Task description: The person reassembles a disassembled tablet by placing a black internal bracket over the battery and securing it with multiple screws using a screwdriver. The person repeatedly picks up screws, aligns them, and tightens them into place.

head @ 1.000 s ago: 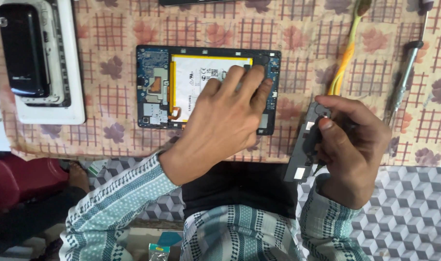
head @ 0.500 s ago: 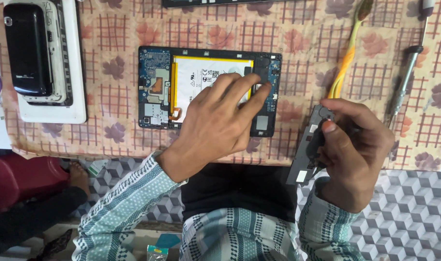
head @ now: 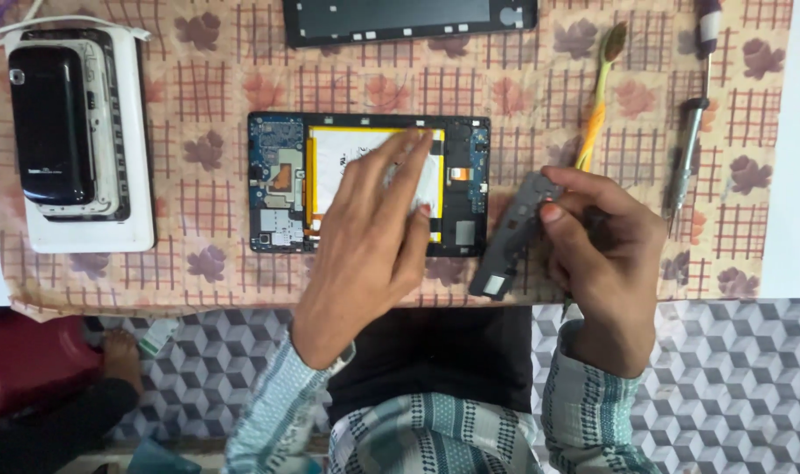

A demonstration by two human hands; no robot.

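An opened tablet [head: 281,184] lies face down on the patterned cloth, its circuit boards and white battery [head: 347,158] exposed. My left hand [head: 369,237] rests flat over the battery, fingers spread and pointing up toward the tablet's right part. To the right of the tablet, my right hand [head: 606,254] grips a long dark plastic part [head: 509,237], tilted, with the thumb pressed on its upper end.
A black phone [head: 53,123] lies on a white tablet body [head: 88,224] at the left. A black screen frame [head: 408,17] sits at the top. A yellow toothbrush [head: 597,96] and a screwdriver [head: 689,132] lie at the right. A patterned floor shows below the table edge.
My left hand has slid left and up over the battery, fingers now straighter. My right hand still holds the dark part, about where it was.
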